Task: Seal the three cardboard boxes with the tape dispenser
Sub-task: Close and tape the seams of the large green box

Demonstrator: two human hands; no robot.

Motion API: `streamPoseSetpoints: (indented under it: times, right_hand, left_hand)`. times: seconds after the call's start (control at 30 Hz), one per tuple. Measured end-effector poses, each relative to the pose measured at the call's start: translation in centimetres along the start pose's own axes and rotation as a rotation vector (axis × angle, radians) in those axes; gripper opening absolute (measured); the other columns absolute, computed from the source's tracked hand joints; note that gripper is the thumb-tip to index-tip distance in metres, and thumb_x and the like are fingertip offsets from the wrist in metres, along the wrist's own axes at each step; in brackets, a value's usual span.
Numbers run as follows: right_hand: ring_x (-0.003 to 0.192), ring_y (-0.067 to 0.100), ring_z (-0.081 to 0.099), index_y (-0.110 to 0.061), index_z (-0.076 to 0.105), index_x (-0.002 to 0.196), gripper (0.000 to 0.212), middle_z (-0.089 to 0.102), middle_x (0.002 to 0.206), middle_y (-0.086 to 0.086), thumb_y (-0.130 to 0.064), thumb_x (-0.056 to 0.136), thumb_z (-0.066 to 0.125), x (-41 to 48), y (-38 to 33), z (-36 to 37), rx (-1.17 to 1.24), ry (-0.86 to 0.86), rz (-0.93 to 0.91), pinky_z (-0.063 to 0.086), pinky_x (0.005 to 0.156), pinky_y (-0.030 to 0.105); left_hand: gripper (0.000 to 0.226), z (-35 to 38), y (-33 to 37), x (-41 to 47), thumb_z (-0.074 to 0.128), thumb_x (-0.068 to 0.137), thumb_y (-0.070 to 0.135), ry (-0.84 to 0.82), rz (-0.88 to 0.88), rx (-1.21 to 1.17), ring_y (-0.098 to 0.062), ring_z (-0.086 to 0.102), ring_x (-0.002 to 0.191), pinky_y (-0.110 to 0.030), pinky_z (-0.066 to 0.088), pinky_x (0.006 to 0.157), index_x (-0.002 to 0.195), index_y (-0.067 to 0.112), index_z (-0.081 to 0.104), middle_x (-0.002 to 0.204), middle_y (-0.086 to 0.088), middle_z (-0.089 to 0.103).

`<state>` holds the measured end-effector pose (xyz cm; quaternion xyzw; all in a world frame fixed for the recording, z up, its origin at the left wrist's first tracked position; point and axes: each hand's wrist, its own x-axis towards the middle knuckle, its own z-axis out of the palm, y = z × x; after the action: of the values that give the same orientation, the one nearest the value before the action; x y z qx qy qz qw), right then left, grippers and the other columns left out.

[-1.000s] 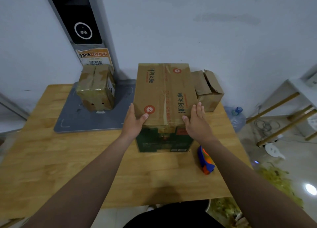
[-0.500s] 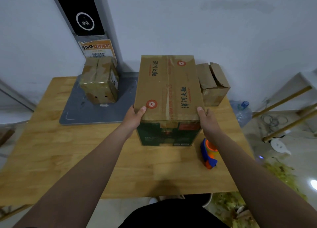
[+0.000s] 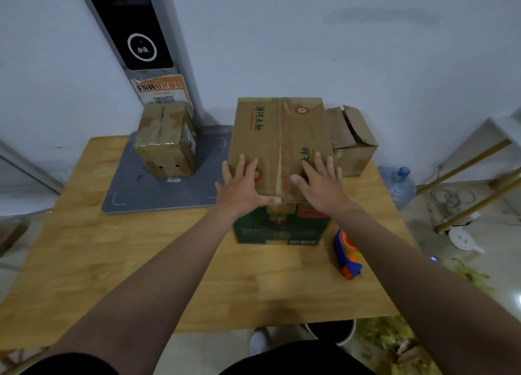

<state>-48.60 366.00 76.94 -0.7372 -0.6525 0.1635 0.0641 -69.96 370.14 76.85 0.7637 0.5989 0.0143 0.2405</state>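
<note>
While both hands press the flaps flat, the tape dispenser lies unused

As the person leans over a wooden table [image 3: 141, 261], the step in hand looks like closing the top of the large cardboard box [image 3: 279, 137] ahead of taping. The left hand [image 3: 242, 188] and the right hand [image 3: 321, 188] lie palm down on the near end of the lid, one on each side of the centre seam. All fingers are spread and straight and grip nothing.

The next move probably calls for one hand to hold the flaps down while the other reaches for the tape dispenser [image 3: 346, 254]. This blue and orange tool lies on the table just right of the box, near the right forearm.

The large box stands at the middle back of the table. Its top is brown with dark lettering and red round marks, and its near side is printed green. A strip runs along the seam; whether that is fresh tape cannot be told.

A smaller box [image 3: 166, 143], glossy as if already wrapped in tape, stands on a grey mat [image 3: 127, 188] to the left. Another small box [image 3: 352, 146] stands just beside the large one on the right, its flaps raised.
</note>
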Motion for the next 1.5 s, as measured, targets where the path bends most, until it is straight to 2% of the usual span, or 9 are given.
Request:
streamPoseSetpoints:
  times: [0.17,0.4,0.57,0.87,1.07,1.2,1.27,1.4,1.5]
  right_hand:
    - [0.155,0.033,0.002,-0.011,0.010,0.161,0.116,0.004,0.168,0.014,-0.091,0.078,-0.003,-0.8,-0.9,2.2,-0.291,0.072,-0.098,0.006,0.123,0.058]
    - [0.155,0.031,0.000,-0.009,0.007,0.160,0.120,0.002,0.169,0.013,-0.095,0.077,0.003,-0.5,-0.6,2.2,-0.336,0.082,-0.134,0.007,0.124,0.058]
    - [0.156,0.029,0.000,-0.009,0.007,0.160,0.123,0.002,0.169,0.012,-0.095,0.073,-0.003,-0.8,-0.7,1.7,-0.319,0.075,-0.151,0.007,0.124,0.058]
    - [0.156,0.028,0.002,-0.007,0.006,0.160,0.113,0.003,0.169,0.012,-0.087,0.081,-0.006,-0.5,-0.4,2.1,-0.428,0.070,-0.244,0.011,0.124,0.055]
    - [0.155,0.030,0.003,-0.006,0.004,0.160,0.108,0.001,0.168,0.013,-0.085,0.087,0.017,-0.4,-0.2,2.3,-0.521,0.068,-0.305,0.012,0.125,0.053]
    - [0.155,0.030,0.002,-0.006,0.002,0.160,0.113,0.001,0.169,0.013,-0.086,0.083,0.022,-0.5,-0.3,2.4,-0.540,0.067,-0.301,0.013,0.124,0.053]
    - [0.156,0.029,0.003,-0.007,0.004,0.160,0.110,0.003,0.169,0.012,-0.086,0.086,0.017,-0.4,-0.2,2.3,-0.506,0.087,-0.311,0.013,0.125,0.052]
    - [0.155,0.026,0.010,-0.009,0.014,0.160,0.104,0.012,0.168,0.009,-0.084,0.088,0.004,-0.7,-0.4,2.5,-0.437,0.129,-0.294,0.015,0.124,0.052]
    - [0.153,0.029,0.019,-0.008,0.024,0.158,0.105,0.021,0.166,0.011,-0.083,0.088,0.005,-0.8,-0.5,2.9,-0.453,0.161,-0.275,0.022,0.122,0.055]
  left_hand:
    - [0.140,0.1,-1.2,0.3,0.071,0.060,0.085,0.012,-0.005,0.019,-0.032,-0.015,0.155,-0.065,0.026,0.116,0.163,0.025,-0.001,0.170,0.009,-0.015]
    - [0.122,-0.9,-6.7,-0.1,0.086,0.072,0.051,0.001,0.187,-0.152,-0.010,0.015,0.154,-0.046,0.031,0.121,0.164,0.026,0.010,0.169,0.020,-0.001]
    - [0.106,-2.1,-9.7,-0.1,0.084,0.076,0.037,-0.053,0.345,-0.190,-0.001,0.019,0.150,-0.041,0.036,0.119,0.161,0.033,0.022,0.166,0.027,0.011]
    - [0.105,-2.5,-10.3,0.3,0.088,0.071,0.038,0.025,0.394,-0.040,-0.014,0.023,0.153,-0.046,0.028,0.123,0.159,0.031,0.032,0.165,0.017,0.024]
    - [0.117,-2.3,-5.9,0.8,0.087,0.065,0.060,0.032,0.348,0.189,-0.031,0.026,0.141,-0.047,0.030,0.119,0.159,0.028,0.026,0.147,-0.006,0.028]
    - [0.118,-0.9,-2.8,0.5,0.074,0.072,0.071,0.002,0.295,0.283,-0.043,0.002,0.150,-0.062,0.011,0.122,0.160,0.025,0.012,0.157,-0.006,0.013]
    - [0.115,0.4,-2.0,0.2,0.056,0.079,0.081,0.053,0.303,0.379,-0.036,-0.005,0.155,-0.064,0.003,0.123,0.162,0.019,0.006,0.166,-0.010,0.007]
    - [0.119,1.4,-2.0,-0.2,0.015,0.071,0.093,0.161,0.304,0.405,-0.030,0.003,0.157,-0.058,0.006,0.125,0.162,0.016,0.013,0.168,-0.014,0.013]
    - [0.121,1.3,-2.0,0.2,0.006,0.068,0.091,0.177,0.326,0.423,-0.031,0.005,0.157,-0.058,0.009,0.125,0.162,0.015,0.014,0.168,-0.014,0.015]
